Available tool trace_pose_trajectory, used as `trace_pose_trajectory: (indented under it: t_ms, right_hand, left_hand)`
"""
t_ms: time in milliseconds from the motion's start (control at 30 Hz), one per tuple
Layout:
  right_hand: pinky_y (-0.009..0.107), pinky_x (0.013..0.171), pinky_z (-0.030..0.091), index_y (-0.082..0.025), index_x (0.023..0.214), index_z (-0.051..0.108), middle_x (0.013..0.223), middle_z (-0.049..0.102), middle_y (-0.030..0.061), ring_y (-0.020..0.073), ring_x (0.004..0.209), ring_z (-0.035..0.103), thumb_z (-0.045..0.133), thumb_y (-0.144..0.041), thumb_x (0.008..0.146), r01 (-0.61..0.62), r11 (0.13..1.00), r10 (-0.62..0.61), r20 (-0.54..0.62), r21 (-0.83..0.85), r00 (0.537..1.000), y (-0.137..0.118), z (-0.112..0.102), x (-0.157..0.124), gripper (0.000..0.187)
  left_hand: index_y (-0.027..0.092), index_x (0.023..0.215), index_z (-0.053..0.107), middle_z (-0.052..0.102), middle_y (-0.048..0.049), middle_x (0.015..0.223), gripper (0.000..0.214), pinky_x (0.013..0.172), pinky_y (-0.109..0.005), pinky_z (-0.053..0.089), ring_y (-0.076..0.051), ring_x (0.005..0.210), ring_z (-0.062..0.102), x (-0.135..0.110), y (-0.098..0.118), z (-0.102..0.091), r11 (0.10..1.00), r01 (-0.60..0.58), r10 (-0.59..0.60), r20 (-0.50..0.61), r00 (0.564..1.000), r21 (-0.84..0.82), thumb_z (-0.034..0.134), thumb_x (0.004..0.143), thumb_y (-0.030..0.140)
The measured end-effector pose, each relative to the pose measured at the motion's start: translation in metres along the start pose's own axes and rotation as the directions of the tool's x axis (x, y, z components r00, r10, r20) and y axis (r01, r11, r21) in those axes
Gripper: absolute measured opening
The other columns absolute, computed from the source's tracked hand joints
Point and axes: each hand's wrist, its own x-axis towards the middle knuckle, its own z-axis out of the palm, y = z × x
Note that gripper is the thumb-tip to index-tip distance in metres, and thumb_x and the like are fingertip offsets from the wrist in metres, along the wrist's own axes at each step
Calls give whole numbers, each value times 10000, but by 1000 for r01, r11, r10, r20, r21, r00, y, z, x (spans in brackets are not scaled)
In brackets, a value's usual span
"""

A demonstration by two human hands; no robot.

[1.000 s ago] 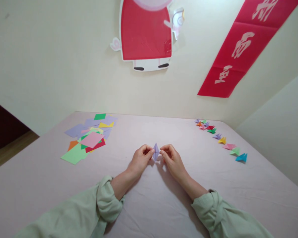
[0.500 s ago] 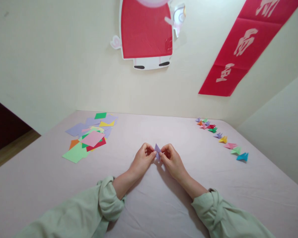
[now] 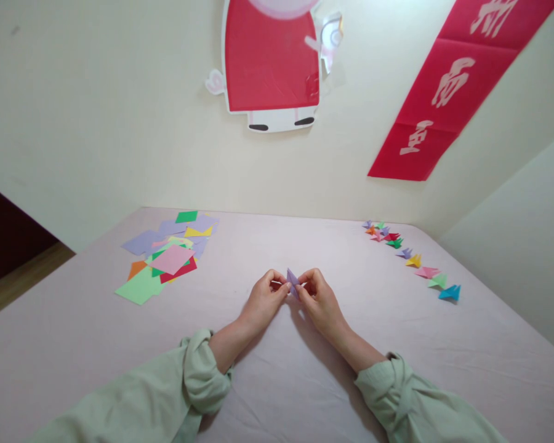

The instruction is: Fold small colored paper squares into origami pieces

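Observation:
Between my two hands is a small piece of folded purple paper [image 3: 292, 280], its pointed tip facing away from me. My left hand [image 3: 266, 299] pinches its left side between thumb and fingers. On the other side, my right hand [image 3: 321, 300] grips the right edge the same way, thumb in front. The fingertips cover much of the lower part of the paper, so its full shape is hidden. Both hands are just above the pale pink tablecloth [image 3: 286, 381].
A loose pile of coloured paper sheets [image 3: 173, 258] lies at the left. Along the right, several small folded paper figures [image 3: 414, 261] form a slanting row. The wall [image 3: 166, 154] rises behind the table, bearing a red cartoon cutout [image 3: 272, 61] and a red banner [image 3: 447, 86].
The folded purple paper has turned slightly between my fingers, its tip leaning a little to the left. Both hands keep their hold and have hardly shifted.

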Motion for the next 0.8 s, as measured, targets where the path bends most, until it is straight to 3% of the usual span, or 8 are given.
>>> trace_pose_trajectory:
  t_ms: [167, 367, 633, 800]
  right_hand:
    - [241, 532, 382, -211, 877, 507, 695, 534, -32, 124, 571, 497, 521, -281, 872, -14, 1000, 14, 12, -12, 1000, -6, -1, -1, 72]
    - [245, 515, 391, -215, 916, 525, 855, 598, 14, 126, 596, 508, 509, -295, 877, 11, 1000, -11, 20, 0, 1000, -10, -1, -2, 90]
    - [250, 515, 366, -218, 936, 514, 646, 517, -45, 133, 539, 494, 514, -294, 873, -15, 999, 16, 35, -34, 999, -8, -1, -1, 99]
    - [256, 541, 382, -218, 970, 531, 711, 562, -28, 140, 575, 514, 565, -281, 836, 10, 992, -3, 59, -127, 998, -8, 0, -2, 152]
  left_hand:
    - [182, 780, 549, 590, 13, 708, 160, 629, -234, 421, -132, 659, 558, 0, 2, -1, 1000, 10, -10, -7, 1000, 30, 632, 768, 318]
    - [182, 786, 545, 608, 1, 752, 152, 658, -244, 448, -139, 701, 581, 0, 0, -1, 1000, -7, 7, -5, 1000, -2, 630, 772, 307]
    - [171, 767, 550, 589, 11, 729, 143, 649, -240, 454, -129, 686, 572, -2, 3, 1, 1000, 2, -2, -21, 1000, -28, 629, 768, 291]
    - [158, 761, 567, 606, -4, 738, 213, 668, -256, 494, -133, 695, 586, -1, 5, 2, 993, 36, -35, 6, 999, -116, 617, 785, 363]
